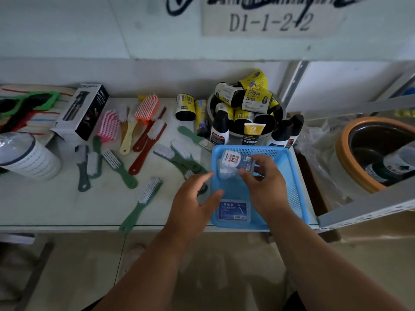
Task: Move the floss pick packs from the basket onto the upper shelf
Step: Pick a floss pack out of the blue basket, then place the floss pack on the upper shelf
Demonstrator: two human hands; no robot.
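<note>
While the right hand [262,185] pinches a floss pick pack [237,161] above the blue basket [296,189], the left hand [193,203] hovers beside the basket, fingers relaxed; another pack [233,211] lies inside.

Dim, flat light all over, no hard shadows. Near the fingertips [243,172] of the right hand [262,185] the view is sharpest; the clear pack [237,162] they pinch shows faint sheen. Far from the fingers, edges bow and darken, and the floor below blurs.
</note>
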